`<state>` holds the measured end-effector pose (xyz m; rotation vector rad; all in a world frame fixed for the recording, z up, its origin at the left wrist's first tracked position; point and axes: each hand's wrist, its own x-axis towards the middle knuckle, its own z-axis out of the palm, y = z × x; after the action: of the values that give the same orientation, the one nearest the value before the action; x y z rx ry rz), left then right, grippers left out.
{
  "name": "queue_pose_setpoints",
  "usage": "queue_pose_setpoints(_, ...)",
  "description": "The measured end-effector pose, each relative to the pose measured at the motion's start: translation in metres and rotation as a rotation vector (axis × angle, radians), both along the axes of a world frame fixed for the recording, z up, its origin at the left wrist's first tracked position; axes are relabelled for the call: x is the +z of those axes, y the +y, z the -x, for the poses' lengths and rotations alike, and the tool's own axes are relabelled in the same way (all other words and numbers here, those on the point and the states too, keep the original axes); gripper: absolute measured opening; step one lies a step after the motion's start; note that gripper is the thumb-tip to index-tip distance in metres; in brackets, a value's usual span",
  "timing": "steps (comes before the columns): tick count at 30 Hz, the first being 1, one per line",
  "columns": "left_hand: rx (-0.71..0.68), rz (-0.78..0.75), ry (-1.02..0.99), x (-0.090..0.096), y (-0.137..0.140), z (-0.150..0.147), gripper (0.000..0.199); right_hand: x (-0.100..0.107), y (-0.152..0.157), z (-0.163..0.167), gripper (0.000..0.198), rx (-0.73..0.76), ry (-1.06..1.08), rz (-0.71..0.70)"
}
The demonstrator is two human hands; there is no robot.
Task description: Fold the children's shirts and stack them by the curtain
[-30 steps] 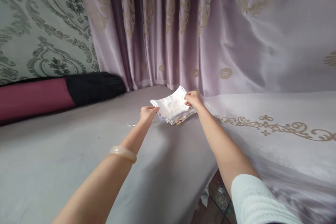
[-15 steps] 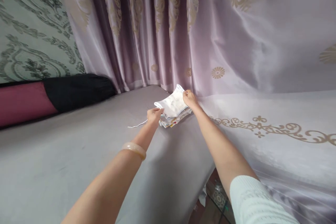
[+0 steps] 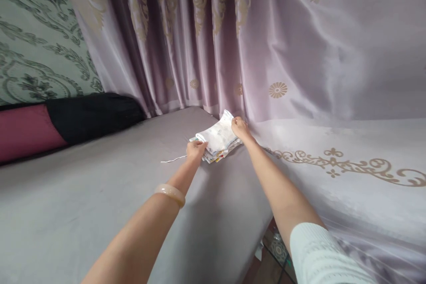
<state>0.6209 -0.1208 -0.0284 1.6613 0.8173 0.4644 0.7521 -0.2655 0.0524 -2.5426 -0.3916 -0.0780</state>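
A folded white printed cloth lies over a small pile of folded patterned cloths near the far corner of the grey bed. My left hand is closed on the near left edge of the top cloth, thumb and fingers pinching it. At the right edge of that same cloth, my right hand is closed too, its fingertips partly hidden. A thin white cord trails over the sheet left of my left hand. The pile's far side is hidden beneath the top cloth.
Grey sheeting covers the bed. A black and dark-pink bolster lies along the left wall. Purple curtains hang right behind the pile and down the right side. Past the bed's right edge, tiled floor shows.
Both hands have lowered the top cloth slightly, and it now lies closer onto the pile. The view has shifted a little.
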Motion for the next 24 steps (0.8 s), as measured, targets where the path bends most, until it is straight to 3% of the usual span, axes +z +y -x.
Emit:
queue_pose_setpoints(8, -0.059, -0.056, 0.015, 0.004, -0.004, 0.014, 0.016, -0.009, 0.007, 0.005, 0.045, -0.041, 0.028, 0.067)
queue_pose_setpoints(14, -0.104, -0.100, 0.011, 0.010, 0.008, 0.043, 0.023, -0.017, 0.011, 0.008, 0.052, -0.061, 0.048, 0.142)
queue_pose_setpoints(19, -0.106, -0.199, 0.076, 0.009, 0.039, 0.086, 0.031, -0.028, 0.013, 0.009, 0.047, -0.053, 0.003, 0.226)
queue_pose_setpoints(24, -0.108, -0.334, 0.195, 0.005, 0.082, 0.150, 0.040, -0.034, 0.014, 0.005, 0.045, -0.031, -0.057, 0.301)
